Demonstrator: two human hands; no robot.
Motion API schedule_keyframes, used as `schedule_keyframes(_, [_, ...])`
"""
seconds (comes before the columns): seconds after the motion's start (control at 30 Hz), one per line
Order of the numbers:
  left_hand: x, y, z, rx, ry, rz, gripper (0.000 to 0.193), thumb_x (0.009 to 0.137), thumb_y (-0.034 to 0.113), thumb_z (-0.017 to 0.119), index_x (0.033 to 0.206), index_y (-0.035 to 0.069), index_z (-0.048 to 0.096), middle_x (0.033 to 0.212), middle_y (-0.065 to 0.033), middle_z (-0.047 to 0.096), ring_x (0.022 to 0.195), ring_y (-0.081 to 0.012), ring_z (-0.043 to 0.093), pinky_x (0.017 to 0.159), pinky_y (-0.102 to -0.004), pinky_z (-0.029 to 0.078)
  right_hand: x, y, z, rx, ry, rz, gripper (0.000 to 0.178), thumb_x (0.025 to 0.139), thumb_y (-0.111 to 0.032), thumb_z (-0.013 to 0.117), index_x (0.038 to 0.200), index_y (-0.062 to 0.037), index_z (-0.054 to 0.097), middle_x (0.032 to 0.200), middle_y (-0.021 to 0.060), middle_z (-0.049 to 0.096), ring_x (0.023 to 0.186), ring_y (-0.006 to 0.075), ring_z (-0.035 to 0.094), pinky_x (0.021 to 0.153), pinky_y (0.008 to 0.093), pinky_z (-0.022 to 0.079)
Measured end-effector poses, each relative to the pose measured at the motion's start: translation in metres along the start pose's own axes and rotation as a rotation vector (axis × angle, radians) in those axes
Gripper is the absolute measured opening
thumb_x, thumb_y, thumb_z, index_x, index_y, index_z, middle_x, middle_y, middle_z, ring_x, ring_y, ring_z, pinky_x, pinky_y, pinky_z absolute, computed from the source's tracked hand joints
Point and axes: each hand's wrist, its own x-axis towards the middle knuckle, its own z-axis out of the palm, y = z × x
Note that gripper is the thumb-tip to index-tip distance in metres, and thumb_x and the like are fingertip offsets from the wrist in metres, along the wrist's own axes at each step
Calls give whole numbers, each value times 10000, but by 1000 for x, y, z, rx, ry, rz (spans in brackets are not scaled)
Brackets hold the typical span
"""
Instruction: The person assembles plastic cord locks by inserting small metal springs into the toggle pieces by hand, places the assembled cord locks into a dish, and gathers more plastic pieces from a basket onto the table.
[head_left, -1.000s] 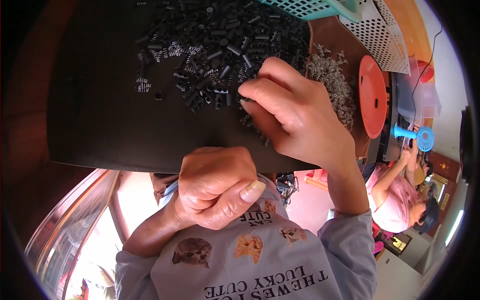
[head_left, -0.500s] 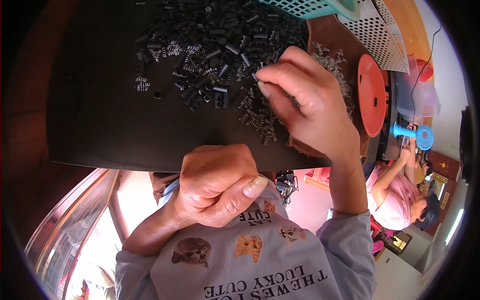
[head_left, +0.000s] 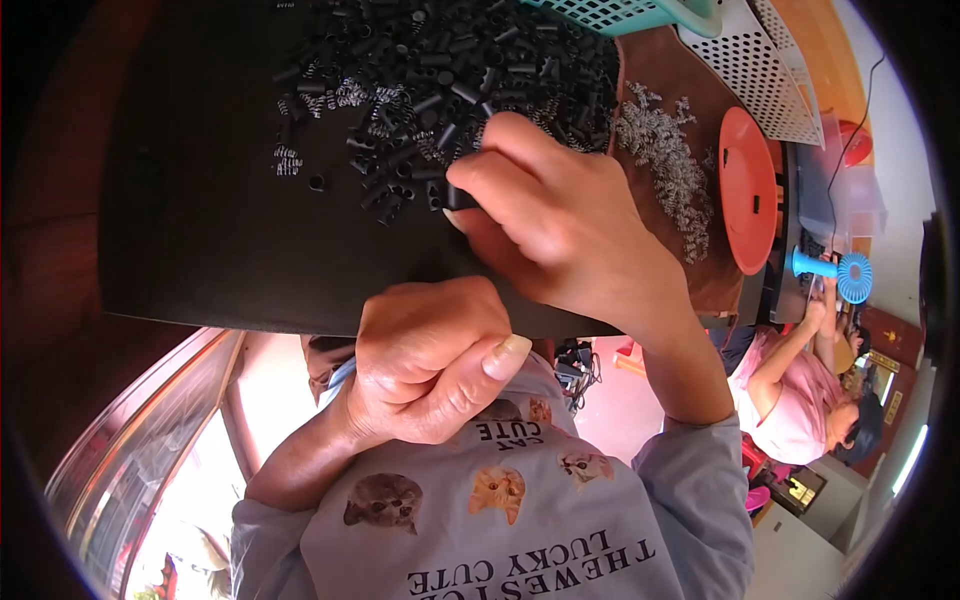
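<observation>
My left hand point(head_left: 435, 362) is closed in a fist just in front of the table's near edge, its thumb laid along the curled fingers. Whatever it may hold is hidden. Over the front of a pile of small black plastic tubes point(head_left: 400, 158), my right hand point(head_left: 550, 215) has thumb and forefinger on either side of one black tube point(head_left: 455, 196), pinching it at the pile's edge. Small metal coil springs point(head_left: 350, 92) lie mixed among the tubes. The right hand covers part of the pile and the springs nearest me.
More springs point(head_left: 665, 155) are heaped on a brown cloth point(head_left: 640, 62) to the right. Beside them is a red plate point(head_left: 745, 215) with two small black pieces. A teal basket point(head_left: 600, 15) and a white perforated basket point(head_left: 745, 65) stand behind. Another person point(head_left: 795, 400) sits at far right.
My right hand has moved left and slightly nearer, from the springs to a black tube at the pile's front edge. The left fist has stayed nearly still.
</observation>
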Motion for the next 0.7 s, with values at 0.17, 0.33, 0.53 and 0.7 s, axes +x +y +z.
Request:
schedule_keyframes(0.17, [1,6,0,-2,25,-99,151,911,-2,603,768,-48,588,671,-87,566,543,-182,515,503,-301,411,-17,8,-10,126,164,-13,433,622,38,791,1016,-48,633,887,100,552,609,237,564,489,336,439])
schedule_keyframes(0.33, [2,6,7,-251,158,-352,267,955,60,620,1174,-48,513,967,-38,600,845,-57,527,775,-199,448,-35,-12,-30,210,240,43,364,707,0,795,1044,-24,660,890,70,568,596,97,500,480,244,387])
schedule_keyframes(0.53, [6,3,8,-457,64,-360,276,930,-4,630,1176,-40,509,1020,-55,570,884,-77,540,810,-220,457,-41,-17,-20,268,310,-92,382,668,69,737,1037,5,662,848,86,590,589,183,551,486,274,432])
schedule_keyframes(0.7, [4,2,8,-408,38,-299,200,934,-27,611,1123,-26,547,1013,-52,585,840,-65,529,756,-208,452,-43,-16,-21,261,269,-140,377,684,60,722,1053,15,657,822,89,590,598,203,575,498,277,455])
